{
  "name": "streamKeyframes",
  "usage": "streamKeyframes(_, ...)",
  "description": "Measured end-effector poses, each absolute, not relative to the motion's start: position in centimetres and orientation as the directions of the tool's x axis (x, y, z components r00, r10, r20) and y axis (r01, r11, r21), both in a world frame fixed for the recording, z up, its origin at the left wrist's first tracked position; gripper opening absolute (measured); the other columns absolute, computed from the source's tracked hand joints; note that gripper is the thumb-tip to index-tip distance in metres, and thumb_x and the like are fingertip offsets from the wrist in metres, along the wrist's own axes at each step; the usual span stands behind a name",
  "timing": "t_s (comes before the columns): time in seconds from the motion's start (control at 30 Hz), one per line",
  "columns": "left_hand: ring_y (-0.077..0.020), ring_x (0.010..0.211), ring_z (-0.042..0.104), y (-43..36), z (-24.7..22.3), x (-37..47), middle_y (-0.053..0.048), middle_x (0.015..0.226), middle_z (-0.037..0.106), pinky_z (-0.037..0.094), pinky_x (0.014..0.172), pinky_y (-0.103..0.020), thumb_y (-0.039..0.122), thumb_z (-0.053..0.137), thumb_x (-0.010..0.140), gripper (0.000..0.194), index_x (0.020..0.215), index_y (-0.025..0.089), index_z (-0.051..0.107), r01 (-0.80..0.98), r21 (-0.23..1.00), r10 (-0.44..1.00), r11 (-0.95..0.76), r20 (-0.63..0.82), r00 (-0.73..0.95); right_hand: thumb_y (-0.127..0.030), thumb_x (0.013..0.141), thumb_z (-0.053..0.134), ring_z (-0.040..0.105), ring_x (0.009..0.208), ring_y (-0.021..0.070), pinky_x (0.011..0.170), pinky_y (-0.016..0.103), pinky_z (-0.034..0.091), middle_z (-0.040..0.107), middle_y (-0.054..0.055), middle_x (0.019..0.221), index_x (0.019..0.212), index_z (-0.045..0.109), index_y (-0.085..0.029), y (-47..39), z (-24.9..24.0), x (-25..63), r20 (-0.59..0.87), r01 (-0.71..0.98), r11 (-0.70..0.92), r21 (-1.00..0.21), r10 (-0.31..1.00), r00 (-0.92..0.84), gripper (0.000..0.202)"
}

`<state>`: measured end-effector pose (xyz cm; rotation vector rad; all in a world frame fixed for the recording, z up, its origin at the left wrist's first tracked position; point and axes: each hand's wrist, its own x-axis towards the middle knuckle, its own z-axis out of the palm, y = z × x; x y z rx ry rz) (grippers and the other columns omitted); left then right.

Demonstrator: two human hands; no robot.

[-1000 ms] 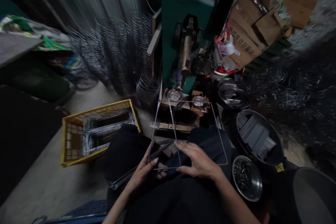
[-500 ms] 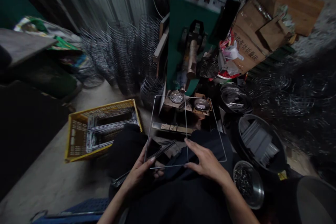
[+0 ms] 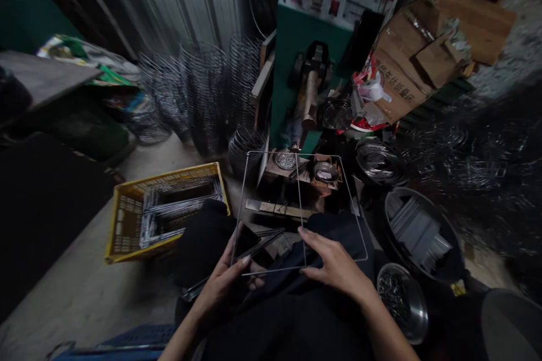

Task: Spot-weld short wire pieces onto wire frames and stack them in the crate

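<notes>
A rectangular wire frame (image 3: 300, 207) with a middle bar is held up over my lap, its far edge in front of the machine's lower part. My left hand (image 3: 232, 265) is closed around the frame's near left corner, and several thin metal rods (image 3: 265, 240) lie by its fingers. On the right, my right hand (image 3: 330, 259) pinches the near edge where the middle bar meets it, thumb below and fingers above. Beyond the frame, a small dish of metal bits (image 3: 285, 160) and a second round dish (image 3: 326, 171) sit under the machine's electrode arm (image 3: 310, 98).
A green machine (image 3: 288, 67) stands ahead. To the left is a yellow crate (image 3: 116, 225) of wire frames, with stacked wire baskets (image 3: 203, 96) behind. At right are a black tub (image 3: 455, 248) of rods, a metal bowl (image 3: 419, 316) of small parts and a cardboard box (image 3: 398, 84).
The view has tilted slightly, so the surroundings sit a little lower. Both hands keep their hold on the wire frame, which has barely moved.
</notes>
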<state>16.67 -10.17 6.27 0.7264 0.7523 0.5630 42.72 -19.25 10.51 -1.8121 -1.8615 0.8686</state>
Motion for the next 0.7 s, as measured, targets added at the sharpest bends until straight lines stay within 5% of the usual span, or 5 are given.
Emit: streamKeyframes(0.7,-0.0245,0.062,0.070,-10.18,5.72,17.59,-0.008,0.073,0.072,0.051,0.055,-0.028,0.033,0.066,0.087,0.104,0.155,0.029,-0.012,-0.267,0.735,0.689,0.624,-0.355,0.632,-0.017,0.075,0.077,0.041,0.139,0.0231,0.116,0.039,0.035,0.040,0.002,0.153,0.152,0.031,-0.032,-19.38,10.43,43.67,-0.089,0.742,-0.005,-0.670,0.993,-0.073,0.090)
